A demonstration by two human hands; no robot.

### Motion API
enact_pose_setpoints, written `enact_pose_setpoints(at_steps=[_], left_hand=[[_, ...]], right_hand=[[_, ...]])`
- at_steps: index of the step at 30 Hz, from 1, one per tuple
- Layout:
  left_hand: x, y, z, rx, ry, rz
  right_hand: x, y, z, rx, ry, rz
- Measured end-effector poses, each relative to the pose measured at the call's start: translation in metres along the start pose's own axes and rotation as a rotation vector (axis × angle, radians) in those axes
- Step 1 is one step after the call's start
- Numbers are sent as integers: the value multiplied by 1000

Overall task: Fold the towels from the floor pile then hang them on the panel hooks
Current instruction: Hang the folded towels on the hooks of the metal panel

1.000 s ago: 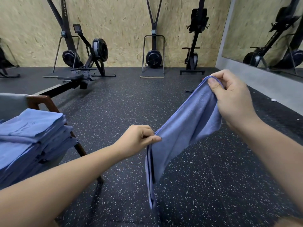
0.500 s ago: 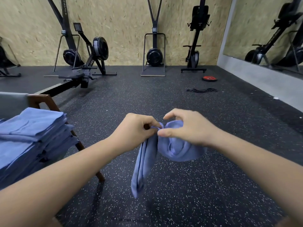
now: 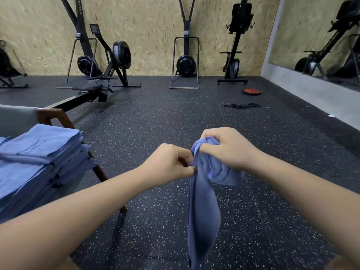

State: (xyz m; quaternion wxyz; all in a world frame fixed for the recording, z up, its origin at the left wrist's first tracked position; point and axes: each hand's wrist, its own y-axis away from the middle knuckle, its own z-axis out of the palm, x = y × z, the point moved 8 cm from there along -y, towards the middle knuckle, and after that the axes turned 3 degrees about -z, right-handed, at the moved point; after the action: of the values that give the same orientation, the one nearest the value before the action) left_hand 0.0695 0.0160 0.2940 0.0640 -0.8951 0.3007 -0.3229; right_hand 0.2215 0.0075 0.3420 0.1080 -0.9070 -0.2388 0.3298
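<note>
Towel (image 3: 202,211), blue, was held in mid-air between both hands above the speckled black floor (image 3: 155,121). The left hand (image 3: 167,162) kept its grip pressed together, thumb against curled fingers, pinching the towel's upper edge. The right hand (image 3: 228,149) had its grip curled round a bunched upper part of the same towel, with a rounded fold of cloth bulging out beneath the palm. The two hands lay just beside each other, with the cloth between them. Below the hands the rest of the towel hung straight down as a narrow doubled strip. Its lower end ran out of the bottom of the view, so contact with the floor could not be told.

At the left, a stack of folded blue towels (image 3: 39,158) rested on a chair (image 3: 56,117) with a brown wooden frame and a grey back. Behind it a black rowing machine (image 3: 109,75) stood on the floor, and further upright machines were lined along the chipboard wall (image 3: 152,36). A red weight plate (image 3: 251,91) and a loose black band (image 3: 242,105) lay on the floor near the far right corner, below a wall mirror (image 3: 321,36).
</note>
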Motion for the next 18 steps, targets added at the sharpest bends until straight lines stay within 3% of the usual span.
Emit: enact_pose_setpoints(at_steps=[6,18], left_hand=[[-17,-2,34,-43,12,1],[-85,-8,32,-42,-52,-194]], right_hand=[[-7,1,-29,94,-149,0],[39,7,-85,374,-373,116]])
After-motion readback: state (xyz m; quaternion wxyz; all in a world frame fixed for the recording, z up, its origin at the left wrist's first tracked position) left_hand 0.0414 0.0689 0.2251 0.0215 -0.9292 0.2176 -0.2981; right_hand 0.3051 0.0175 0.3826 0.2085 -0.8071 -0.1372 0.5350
